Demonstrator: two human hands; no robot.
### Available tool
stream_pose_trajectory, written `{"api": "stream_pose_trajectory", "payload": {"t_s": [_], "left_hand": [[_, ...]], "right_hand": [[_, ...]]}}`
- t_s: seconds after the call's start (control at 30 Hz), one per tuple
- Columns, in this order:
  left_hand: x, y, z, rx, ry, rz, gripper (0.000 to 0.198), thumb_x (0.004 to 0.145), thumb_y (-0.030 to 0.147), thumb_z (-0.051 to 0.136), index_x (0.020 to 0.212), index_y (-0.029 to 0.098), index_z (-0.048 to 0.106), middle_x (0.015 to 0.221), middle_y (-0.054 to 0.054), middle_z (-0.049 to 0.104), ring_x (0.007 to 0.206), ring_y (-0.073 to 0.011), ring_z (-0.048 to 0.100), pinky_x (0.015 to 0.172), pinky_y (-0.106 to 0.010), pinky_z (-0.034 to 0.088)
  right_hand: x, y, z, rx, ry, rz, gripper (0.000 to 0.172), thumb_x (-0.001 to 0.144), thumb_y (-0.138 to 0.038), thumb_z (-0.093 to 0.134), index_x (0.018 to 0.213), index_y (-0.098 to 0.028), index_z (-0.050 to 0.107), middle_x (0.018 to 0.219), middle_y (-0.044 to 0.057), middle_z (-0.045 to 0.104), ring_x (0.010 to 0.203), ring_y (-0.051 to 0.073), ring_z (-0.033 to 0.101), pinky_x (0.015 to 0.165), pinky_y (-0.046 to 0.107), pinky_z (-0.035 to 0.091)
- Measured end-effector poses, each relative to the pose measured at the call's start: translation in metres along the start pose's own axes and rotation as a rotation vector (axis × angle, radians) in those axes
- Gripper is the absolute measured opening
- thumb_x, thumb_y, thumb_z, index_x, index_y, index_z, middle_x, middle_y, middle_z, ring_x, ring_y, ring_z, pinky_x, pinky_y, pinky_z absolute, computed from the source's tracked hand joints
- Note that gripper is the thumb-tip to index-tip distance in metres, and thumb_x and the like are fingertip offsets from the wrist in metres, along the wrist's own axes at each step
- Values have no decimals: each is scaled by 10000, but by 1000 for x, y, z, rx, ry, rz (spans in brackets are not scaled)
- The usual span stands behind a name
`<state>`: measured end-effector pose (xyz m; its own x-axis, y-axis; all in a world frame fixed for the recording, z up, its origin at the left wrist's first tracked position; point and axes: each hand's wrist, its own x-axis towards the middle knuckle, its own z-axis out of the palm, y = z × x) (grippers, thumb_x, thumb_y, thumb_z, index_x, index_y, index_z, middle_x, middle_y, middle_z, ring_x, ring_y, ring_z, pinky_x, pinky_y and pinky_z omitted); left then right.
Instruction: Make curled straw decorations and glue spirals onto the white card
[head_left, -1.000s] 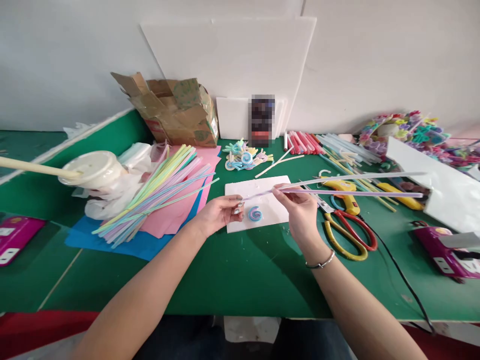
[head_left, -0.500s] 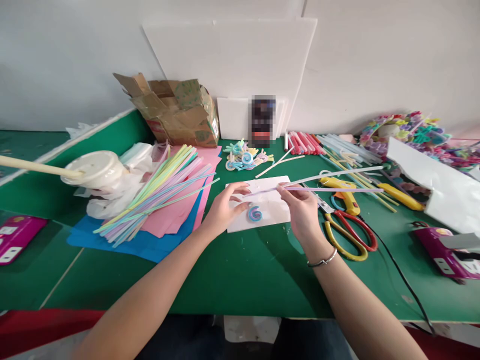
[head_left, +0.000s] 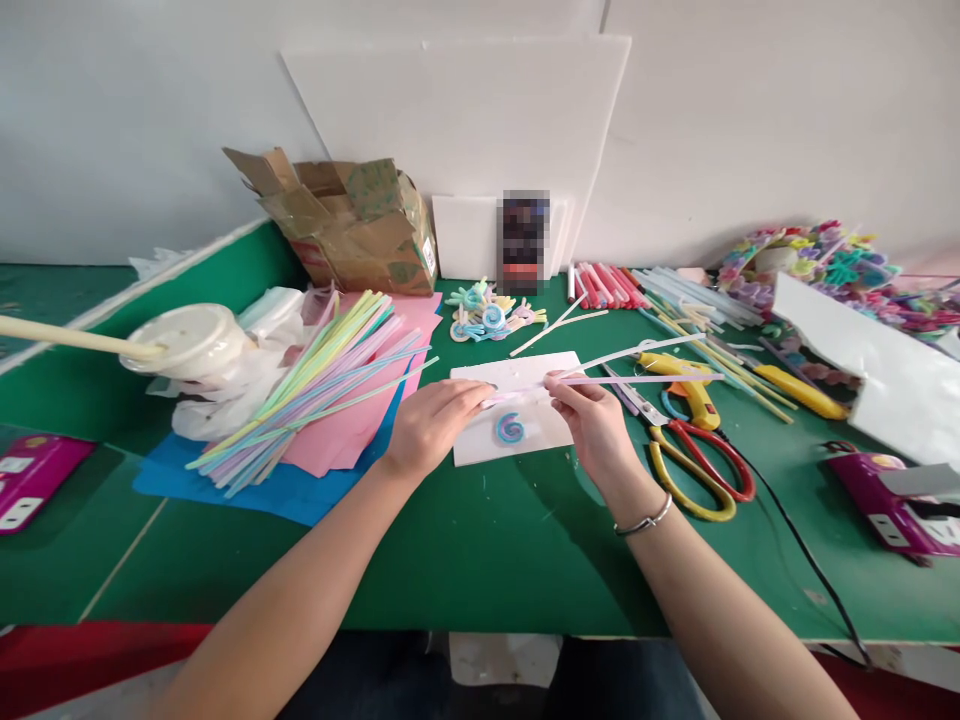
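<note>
Two long pipe cleaners, a white one (head_left: 637, 352) and a lilac one (head_left: 652, 379), run to the right out of my right hand (head_left: 589, 415), pinched between thumb and fingers. My left hand (head_left: 442, 415) is closed on their other end, where they lie together. Both hands are over a white foam sheet (head_left: 555, 450). On that sheet, below the held strands, lies a blue and lilac pipe-cleaner spiral (head_left: 511, 428). Scissors (head_left: 694, 465) with red and yellow handles rest beside my right hand, along with a yellow glue gun (head_left: 694, 390).
A bundle of pastel pipe cleaners (head_left: 315, 390) lies on pink and blue sheets at left, near a white pot (head_left: 187, 340). Small finished pieces (head_left: 491, 315) sit behind the foam sheet. A cardboard box (head_left: 360, 235) and a blurred-out phone (head_left: 523, 240) stand at the back.
My left hand has gone from open fingers to closing on the pipe cleaners' left end. The strands and my right hand have shifted a little to the left.
</note>
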<state>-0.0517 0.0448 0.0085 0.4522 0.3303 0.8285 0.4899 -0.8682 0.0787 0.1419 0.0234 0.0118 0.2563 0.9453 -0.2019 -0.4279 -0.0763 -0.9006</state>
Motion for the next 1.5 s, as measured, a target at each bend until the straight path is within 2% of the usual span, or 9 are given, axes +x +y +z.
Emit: {"api": "stream_pose_trajectory", "payload": {"t_s": [0.23,0.4,0.8,0.9,0.97,1.07,1.23,1.33,1.5], "left_hand": [[4,2,-2,57,19,38,186,827,117,608,999,185,588,857,-29,722,800,-135,686,738,-246,563],[3,-2,-2,87,-33,22,192,812,186,646,991,174,580,861,-44,716,811,-149,683,752,-267,561],[2,-1,-2,11,-65,-79,120,857,119,541,900,194,623,843,-24,721,805,-141,675,765,-268,534],[1,1,2,-112,-79,-312,118,851,152,523,829,193,631,798,-29,710,763,-148,660,722,-265,517],[2,2,6,-297,-115,-591,108,824,188,530,771,182,624,757,-33,690,743,-157,648,702,-268,507],[5,1,10,-749,-191,-1059,101,755,214,569,674,165,603,647,-13,636,663,-143,628,679,-253,506],[8,-7,8,-1313,-218,-1687,71,669,120,581,598,128,580,524,-5,530,489,-92,548,468,-176,459],[9,-10,4,-1416,-283,-1880,106,671,87,572,569,114,581,490,-10,478,430,-77,494,362,-153,393],[6,-12,2,-1430,-357,-1943,100,667,92,578,571,115,595,478,-14,457,406,-82,470,348,-178,394]], "right_hand": [[3,2,-3,12,19,11,150,505,-264,811,581,-192,704,783,15,663,662,95,503,606,244,399],[3,-2,-2,36,48,24,170,474,-273,816,552,-195,687,755,11,654,652,101,513,597,251,418],[3,-2,-3,5,38,3,143,501,-271,800,553,-202,687,753,13,657,654,105,510,603,254,410],[4,1,-5,-35,21,-52,125,536,-278,791,595,-212,702,774,11,670,677,114,528,626,260,417],[5,3,-6,-55,4,-111,113,563,-281,781,622,-221,706,786,9,678,721,131,556,672,275,435],[6,4,-6,-100,-18,-216,104,584,-281,773,641,-230,702,782,6,690,783,162,594,742,311,457],[2,1,-4,-253,-81,-376,65,646,-277,742,675,-237,699,768,11,697,766,184,613,725,342,471],[-3,-2,-4,-383,-141,-542,27,716,-258,695,691,-260,702,763,8,689,781,188,607,767,357,462],[-8,-9,-7,-522,-177,-667,52,740,-279,681,704,-303,709,768,11,692,828,223,595,851,413,439]]}}
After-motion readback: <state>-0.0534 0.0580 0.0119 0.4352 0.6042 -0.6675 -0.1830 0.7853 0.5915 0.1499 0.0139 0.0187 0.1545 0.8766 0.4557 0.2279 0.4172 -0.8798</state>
